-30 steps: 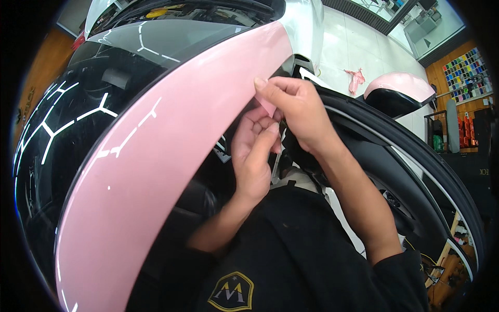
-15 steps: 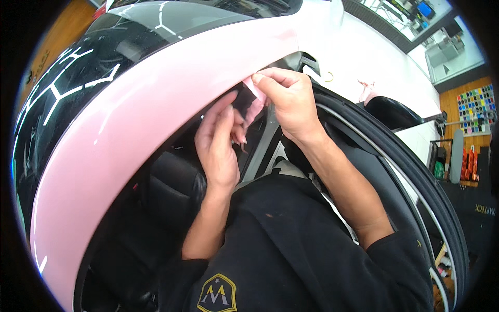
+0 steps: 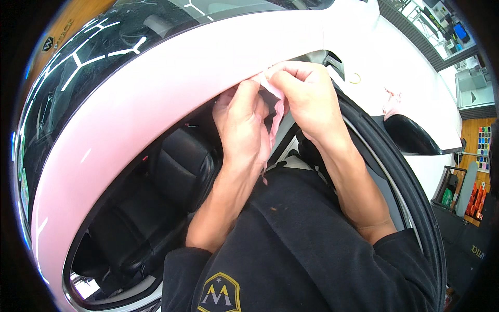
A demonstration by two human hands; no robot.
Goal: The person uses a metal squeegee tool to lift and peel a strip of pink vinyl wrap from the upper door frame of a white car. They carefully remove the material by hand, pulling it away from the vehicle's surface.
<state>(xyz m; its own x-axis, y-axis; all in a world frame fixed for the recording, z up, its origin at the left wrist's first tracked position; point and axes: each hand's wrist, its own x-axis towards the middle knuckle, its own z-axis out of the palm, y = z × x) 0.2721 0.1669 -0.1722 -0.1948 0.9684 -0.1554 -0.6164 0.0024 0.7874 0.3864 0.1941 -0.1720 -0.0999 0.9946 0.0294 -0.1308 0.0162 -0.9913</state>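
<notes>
Both hands meet at the lower edge of the glossy pink-wrapped car roof rail (image 3: 156, 99). Left hand (image 3: 240, 130) and right hand (image 3: 306, 99) together pinch a loose strip of thin pink vinyl film (image 3: 275, 122), which hangs down between them just under the rail. Below on the left sits a black leather car seat (image 3: 176, 166); a black side mirror (image 3: 410, 136) lies to the right.

Both bare forearms raised, left hand (image 3: 240, 127) and right hand (image 3: 306, 96) close together, fingers curled in pinching grip.
</notes>
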